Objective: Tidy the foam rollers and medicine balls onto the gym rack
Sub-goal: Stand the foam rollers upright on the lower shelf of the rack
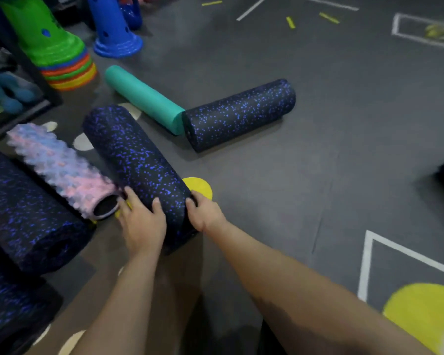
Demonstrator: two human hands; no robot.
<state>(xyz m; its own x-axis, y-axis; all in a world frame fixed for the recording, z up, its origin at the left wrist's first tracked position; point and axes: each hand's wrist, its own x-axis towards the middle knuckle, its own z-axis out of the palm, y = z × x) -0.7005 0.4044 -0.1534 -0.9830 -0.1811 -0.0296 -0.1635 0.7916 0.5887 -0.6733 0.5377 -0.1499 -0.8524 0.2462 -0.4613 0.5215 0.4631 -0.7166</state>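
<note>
Fingers [156,204] of left hand [141,224] and right hand [206,213] grasp the near end of 1 black, blue-speckled foam roller [133,160] on the floor [318,162], beside a pink knobbed roller [62,170]. The right grasp is partly hidden and apparently curls beneath.

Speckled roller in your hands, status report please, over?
Left hand, right hand grip speckled roller, near end. Pink roller alongside, on its left. Teal roller loose ahead.
</note>
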